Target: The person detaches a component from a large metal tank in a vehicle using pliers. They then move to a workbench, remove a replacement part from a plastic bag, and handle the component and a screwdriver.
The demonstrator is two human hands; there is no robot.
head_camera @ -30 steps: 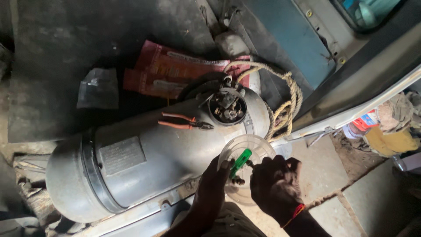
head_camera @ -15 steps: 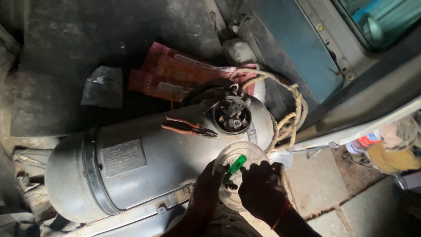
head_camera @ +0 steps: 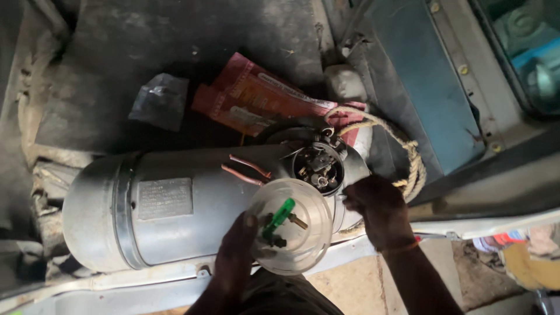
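Note:
A grey metal cylinder lies on its side, its valve housing facing up at the right end. My left hand holds a clear round plastic cover against the cylinder just below the valve. A small green-handled piece sits inside the cover. My right hand rests with curled fingers on the cylinder's right end, its fingertips beside the cover's rim. Whether it grips anything is hidden. Orange-handled pliers lie on top of the cylinder, left of the valve.
A thick rope loops around the cylinder's right end. Red packets and a crumpled plastic bag lie on the dark floor behind. A blue metal panel stands at the upper right. A pale metal rail runs below the cylinder.
My right hand has left the cover's front and moved up and right onto the cylinder's end. The cover, still in my left hand, now sits closer to the valve.

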